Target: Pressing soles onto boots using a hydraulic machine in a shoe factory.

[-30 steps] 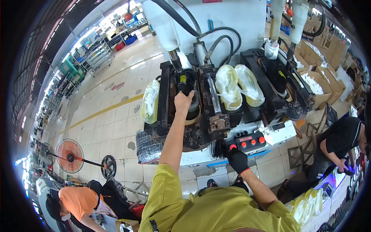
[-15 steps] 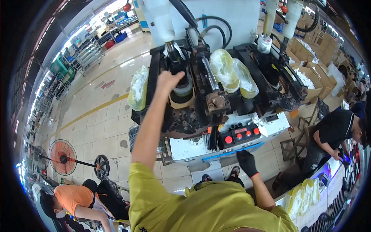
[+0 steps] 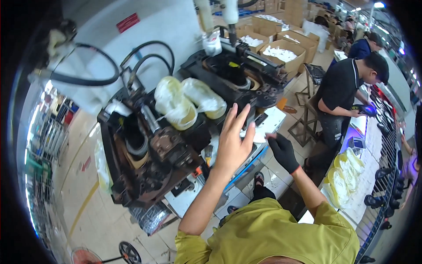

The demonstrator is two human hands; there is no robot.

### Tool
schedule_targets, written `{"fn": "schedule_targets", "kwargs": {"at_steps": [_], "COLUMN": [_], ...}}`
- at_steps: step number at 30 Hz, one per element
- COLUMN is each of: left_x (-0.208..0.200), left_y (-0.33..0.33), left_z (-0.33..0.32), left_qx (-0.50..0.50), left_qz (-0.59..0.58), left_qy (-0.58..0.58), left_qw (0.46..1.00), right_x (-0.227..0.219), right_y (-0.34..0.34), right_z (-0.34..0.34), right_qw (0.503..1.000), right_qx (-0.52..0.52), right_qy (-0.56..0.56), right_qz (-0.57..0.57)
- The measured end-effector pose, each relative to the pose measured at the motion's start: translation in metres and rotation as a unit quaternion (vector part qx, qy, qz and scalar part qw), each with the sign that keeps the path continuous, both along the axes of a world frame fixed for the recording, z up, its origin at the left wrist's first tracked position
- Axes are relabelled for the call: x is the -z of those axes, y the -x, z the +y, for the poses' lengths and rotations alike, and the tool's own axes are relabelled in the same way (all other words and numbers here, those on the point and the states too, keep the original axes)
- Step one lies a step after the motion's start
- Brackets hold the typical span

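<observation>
My bare left hand point(image 3: 236, 143) is raised in front of the machine with its fingers spread and nothing in it. My right hand point(image 3: 285, 153), in a black glove with bare fingertips, hovers just right of the machine's front edge. Its fingers are loosely bent and no held thing shows. Beyond my left hand, two yellowish shoe-shaped pieces wrapped in clear plastic point(image 3: 175, 103) rest between two dark metal stations. A black shoe with a grey band point(image 3: 137, 141) sits in the left station. Another black shoe point(image 3: 231, 75) sits in the right station, with metal parts around it.
Black hoses point(image 3: 154, 44) arch over the machine. Another wrapped piece point(image 3: 102, 167) lies at its left side. At right, a person in black point(image 3: 336, 88) works at a bench point(image 3: 371, 163) beside more wrapped yellow pieces point(image 3: 345, 178). Cardboard boxes point(image 3: 285, 55) stand behind; a stool point(image 3: 303, 119) is nearby.
My view has turned right. My left hand has let go of the shoe in the left station and moved right, fingers spread. My right hand has come up beside the machine's front edge.
</observation>
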State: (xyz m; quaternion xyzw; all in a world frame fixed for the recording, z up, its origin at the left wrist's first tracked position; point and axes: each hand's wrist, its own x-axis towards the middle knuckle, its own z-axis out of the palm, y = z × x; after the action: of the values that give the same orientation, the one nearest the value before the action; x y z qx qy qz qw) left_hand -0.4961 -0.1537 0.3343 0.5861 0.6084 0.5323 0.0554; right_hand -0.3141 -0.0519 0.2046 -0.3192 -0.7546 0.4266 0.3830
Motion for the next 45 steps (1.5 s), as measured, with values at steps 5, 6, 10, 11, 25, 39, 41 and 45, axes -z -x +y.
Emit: {"fn": "schedule_targets", "kwargs": {"at_steps": [5,6,10,11,25,39,41,45], "left_x": [0.054,0.073,0.114,0.123,0.100,0.087,0.084,0.129], "left_y": [0.027,0.050,0.097,0.096,0.081,0.065,0.080,0.136], "left_z": [0.175,0.210,0.279,0.291,0.348,0.326,0.311,0.287], "left_qx": [-0.033,-0.011,-0.097,-0.070,-0.030,-0.114,-0.105,-0.028], "left_qz": [0.207,0.223,0.363,0.410,0.234,0.210,0.185,-0.216], "left_qy": [0.117,0.195,0.445,0.483,0.637,0.486,0.516,0.189], "left_qw": [0.971,0.955,0.813,0.770,0.733,0.841,0.830,0.958], "right_x": [-0.038,-0.023,-0.036,-0.032,-0.074,-0.103,-0.134,-0.141], "right_y": [0.045,0.064,0.129,0.131,0.143,0.114,0.088,0.015], "right_z": [0.092,0.114,0.184,0.208,0.305,0.328,0.271,0.186], "right_qw": [0.974,0.987,0.981,0.968,0.981,0.983,0.977,0.993], "right_qx": [-0.060,-0.026,-0.008,0.025,-0.026,-0.051,-0.045,-0.017], "right_qy": [0.036,0.020,-0.116,-0.213,-0.157,0.177,0.199,-0.003], "right_qz": [0.216,0.159,0.153,0.132,-0.115,0.001,0.068,0.115]}}
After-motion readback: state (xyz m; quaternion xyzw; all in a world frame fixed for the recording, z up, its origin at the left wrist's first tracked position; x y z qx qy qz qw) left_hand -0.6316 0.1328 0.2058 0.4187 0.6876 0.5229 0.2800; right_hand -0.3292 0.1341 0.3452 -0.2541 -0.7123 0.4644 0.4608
